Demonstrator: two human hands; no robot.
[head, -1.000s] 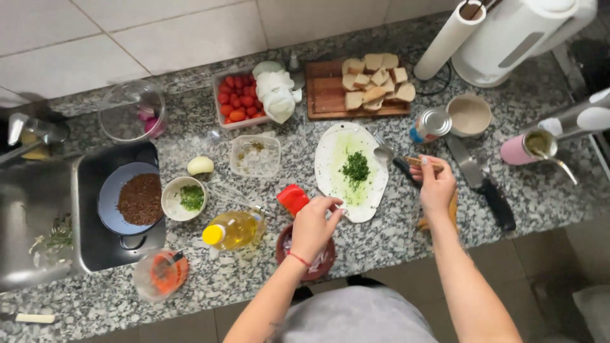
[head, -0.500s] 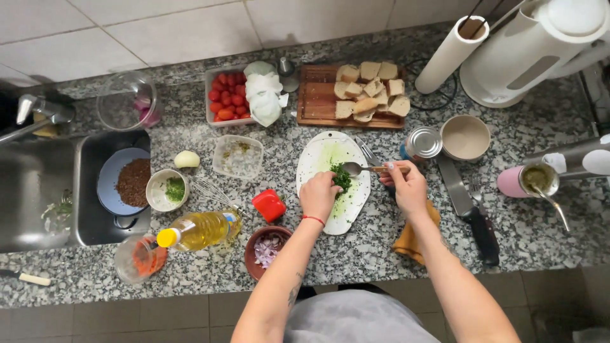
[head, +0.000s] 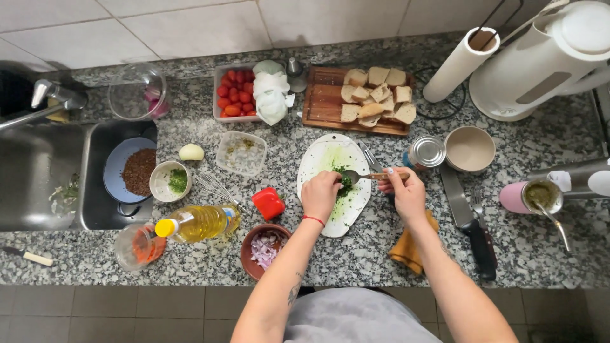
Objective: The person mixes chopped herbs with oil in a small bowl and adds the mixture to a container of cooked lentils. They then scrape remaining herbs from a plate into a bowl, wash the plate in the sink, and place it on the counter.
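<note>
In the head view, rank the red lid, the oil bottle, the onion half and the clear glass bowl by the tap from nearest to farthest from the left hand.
1. red lid, just left of the left hand.
2. oil bottle, lying farther left.
3. onion half, up-left near the sink.
4. clear glass bowl, far back-left.

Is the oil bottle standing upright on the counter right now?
No, the oil bottle lies on its side on the granite counter, its yellow cap pointing left, between the red pepper piece and a glass bowl.

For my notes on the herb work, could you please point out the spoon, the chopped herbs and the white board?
spoon (head: 372,176), head view, its handle
chopped herbs (head: 346,185), head view, the pile's middle
white board (head: 324,155), head view, bare upper part
</note>
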